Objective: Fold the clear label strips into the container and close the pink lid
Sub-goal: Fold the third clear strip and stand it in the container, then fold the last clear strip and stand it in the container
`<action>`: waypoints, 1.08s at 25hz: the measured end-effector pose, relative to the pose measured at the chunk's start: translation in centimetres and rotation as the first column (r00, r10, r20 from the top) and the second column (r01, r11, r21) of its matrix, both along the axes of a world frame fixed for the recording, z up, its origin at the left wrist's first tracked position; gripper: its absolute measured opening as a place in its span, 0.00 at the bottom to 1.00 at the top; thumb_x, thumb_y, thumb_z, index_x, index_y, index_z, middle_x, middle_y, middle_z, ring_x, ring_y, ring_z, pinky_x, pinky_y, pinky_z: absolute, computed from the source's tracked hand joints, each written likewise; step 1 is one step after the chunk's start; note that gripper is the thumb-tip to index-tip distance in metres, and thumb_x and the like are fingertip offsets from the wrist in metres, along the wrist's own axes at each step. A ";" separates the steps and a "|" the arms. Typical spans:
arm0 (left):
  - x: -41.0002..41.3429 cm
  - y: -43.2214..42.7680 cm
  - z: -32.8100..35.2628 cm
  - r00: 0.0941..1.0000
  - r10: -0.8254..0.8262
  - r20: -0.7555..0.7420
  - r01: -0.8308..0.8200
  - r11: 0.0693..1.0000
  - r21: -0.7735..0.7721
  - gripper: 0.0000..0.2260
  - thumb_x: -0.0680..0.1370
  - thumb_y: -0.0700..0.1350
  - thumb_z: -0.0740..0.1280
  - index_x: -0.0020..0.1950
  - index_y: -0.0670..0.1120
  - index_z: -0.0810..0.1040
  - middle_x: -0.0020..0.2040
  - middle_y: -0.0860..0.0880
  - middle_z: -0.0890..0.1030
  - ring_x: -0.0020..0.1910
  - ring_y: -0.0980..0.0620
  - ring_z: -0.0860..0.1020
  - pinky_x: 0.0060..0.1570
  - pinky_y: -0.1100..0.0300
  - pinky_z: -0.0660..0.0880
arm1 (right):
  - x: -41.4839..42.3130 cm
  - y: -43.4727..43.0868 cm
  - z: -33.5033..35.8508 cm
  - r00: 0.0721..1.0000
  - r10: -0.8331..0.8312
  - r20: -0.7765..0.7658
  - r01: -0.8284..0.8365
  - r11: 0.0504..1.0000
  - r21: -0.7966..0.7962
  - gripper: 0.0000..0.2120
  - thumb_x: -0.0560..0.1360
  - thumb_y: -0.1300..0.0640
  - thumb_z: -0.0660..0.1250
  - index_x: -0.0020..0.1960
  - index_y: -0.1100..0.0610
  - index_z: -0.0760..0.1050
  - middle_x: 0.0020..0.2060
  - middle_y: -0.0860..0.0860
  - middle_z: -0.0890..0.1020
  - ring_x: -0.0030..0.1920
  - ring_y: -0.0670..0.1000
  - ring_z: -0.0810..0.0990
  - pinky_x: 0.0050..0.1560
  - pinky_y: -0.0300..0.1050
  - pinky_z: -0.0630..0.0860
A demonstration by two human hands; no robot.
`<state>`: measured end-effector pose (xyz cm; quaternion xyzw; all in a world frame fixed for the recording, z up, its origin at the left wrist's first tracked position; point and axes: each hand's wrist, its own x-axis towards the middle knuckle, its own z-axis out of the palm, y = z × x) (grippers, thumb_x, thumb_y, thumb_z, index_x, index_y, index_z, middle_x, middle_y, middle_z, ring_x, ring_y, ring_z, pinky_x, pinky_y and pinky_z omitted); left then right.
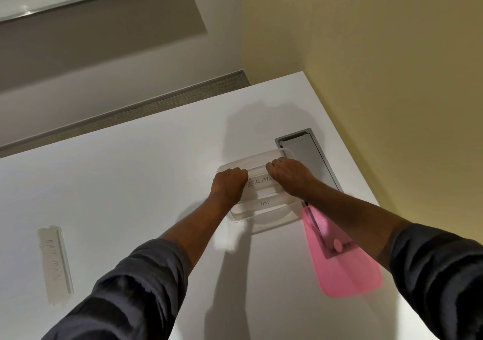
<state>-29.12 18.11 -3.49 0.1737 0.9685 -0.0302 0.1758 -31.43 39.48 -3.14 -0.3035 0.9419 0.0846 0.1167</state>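
Observation:
A clear plastic container (236, 215) stands on the white table (136, 183) right of centre. Inside it, my left hand (228, 185) and my right hand (287, 173) each grip one end of a clear label strip (258, 181) with handwritten letters. Below it in the container lies another strip marked "DOG" (263, 203). The translucent pink lid (345, 264) lies flat on the table just right of the container, under my right forearm. A third clear strip (53, 261), lettered "BATMAN", rests on the table far to the left.
A grey cable hatch (311, 156) is set into the table behind the container and partly under the pink lid. The table's right edge runs close to the lid, next to a yellow wall (392, 52). A carpet strip and white wall lie beyond the far edge.

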 end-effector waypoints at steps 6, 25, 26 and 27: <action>0.9 -0.1 0.3 0.999 -0.021 -0.042 0.021 1.000 0.013 0.16 0.78 0.34 0.69 0.65 0.43 0.75 0.57 0.44 0.82 0.55 0.42 0.83 0.47 0.49 0.80 | 0.6 0.3 0.4 1.000 -0.011 0.004 0.012 0.999 -0.039 0.11 0.81 0.69 0.61 0.61 0.60 0.74 0.53 0.56 0.83 0.52 0.56 0.81 0.48 0.49 0.80; 12.9 -12.7 6.1 0.845 0.534 -0.030 -0.422 0.700 0.576 0.10 0.83 0.49 0.69 0.64 0.52 0.84 0.56 0.54 0.86 0.57 0.51 0.83 0.54 0.55 0.79 | 11.3 -13.9 5.8 0.939 -0.271 0.211 0.343 0.744 -0.573 0.17 0.80 0.51 0.72 0.67 0.54 0.80 0.63 0.51 0.86 0.62 0.54 0.84 0.62 0.52 0.80; 14.2 -14.4 6.2 0.828 0.560 -0.017 -0.453 0.686 0.569 0.10 0.83 0.49 0.69 0.63 0.52 0.84 0.56 0.54 0.87 0.57 0.52 0.83 0.54 0.55 0.79 | 12.1 -15.7 5.9 0.941 -0.244 0.235 0.336 0.753 -0.566 0.17 0.80 0.51 0.72 0.67 0.54 0.80 0.63 0.51 0.85 0.63 0.54 0.83 0.62 0.52 0.80; 15.4 -15.9 6.2 0.810 0.586 -0.003 -0.483 0.670 0.564 0.10 0.83 0.49 0.69 0.63 0.52 0.84 0.55 0.54 0.87 0.57 0.52 0.83 0.54 0.55 0.80 | 12.9 -17.4 5.9 0.943 -0.214 0.257 0.325 0.764 -0.557 0.17 0.80 0.51 0.72 0.67 0.53 0.80 0.64 0.50 0.85 0.63 0.54 0.83 0.62 0.51 0.80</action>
